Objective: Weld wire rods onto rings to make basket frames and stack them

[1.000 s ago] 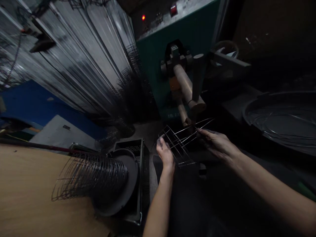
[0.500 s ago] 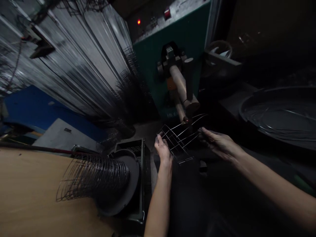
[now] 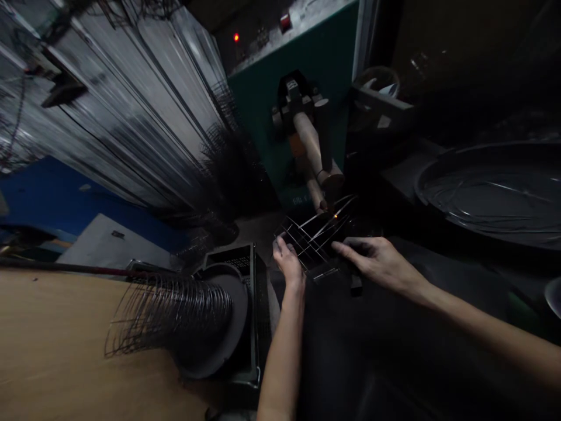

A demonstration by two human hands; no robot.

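Observation:
A small wire rack (image 3: 309, 242) of thin crossed rods lies under the electrode arms of a spot welder (image 3: 309, 137). Its far rods are smeared by motion. My left hand (image 3: 289, 260) is closed on the rack's left edge, thumb on top. At the right edge, my right hand (image 3: 377, 257) has its fingers pinched together against the wires; the exact contact is too dark to make out. A small orange glow shows beside the lower electrode tip (image 3: 322, 206), close above the rack.
Many bent wire pieces (image 3: 184, 310) hang on a rod in front of a round dark disc, by a green plastic crate (image 3: 254, 316). To the right, a wide dark basin (image 3: 491, 199) holds loose wires. A wooden board (image 3: 52, 333) fills the lower left.
My right hand has moved left and slightly down, closer to the rack. The rack has shifted a little, and an orange glow now shows near the electrode tip. The view has turned slightly.

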